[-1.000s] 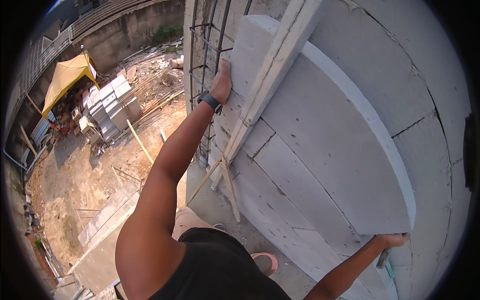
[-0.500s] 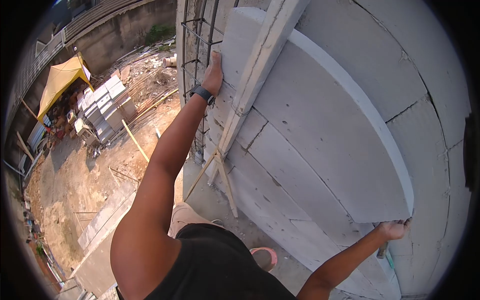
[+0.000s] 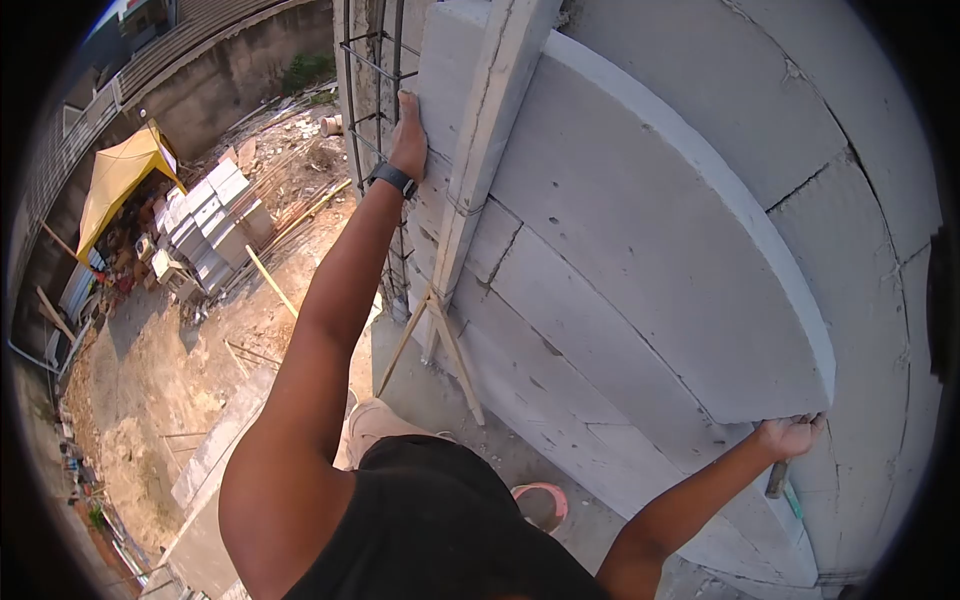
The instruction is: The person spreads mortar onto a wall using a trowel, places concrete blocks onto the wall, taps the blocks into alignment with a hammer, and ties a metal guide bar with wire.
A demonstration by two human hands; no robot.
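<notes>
A large pale block [image 3: 650,220] rests on the block wall [image 3: 560,310], behind a wooden post [image 3: 480,150]. My left hand [image 3: 408,140], with a dark watch at the wrist, presses against the block's left end, thumb side up, beside the rebar cage [image 3: 375,100]. At the lower right, my right hand [image 3: 792,436] is under the block's right corner, palm up with its fingers curled against the underside. Just below that hand a tool's handle [image 3: 777,478] and a green strip [image 3: 793,500] show.
Two thin wooden braces [image 3: 455,355] meet at the post's foot. A pink-rimmed bucket [image 3: 540,505] stands on the floor near my body. Far below at left are a yellow canopy [image 3: 120,180], stacked blocks [image 3: 215,220] and poles on dirt ground. Another block wall [image 3: 850,260] rises at right.
The block, post and left hand have shifted left and up in view as the camera moved. My right hand also sits higher in view, still under the block's corner.
</notes>
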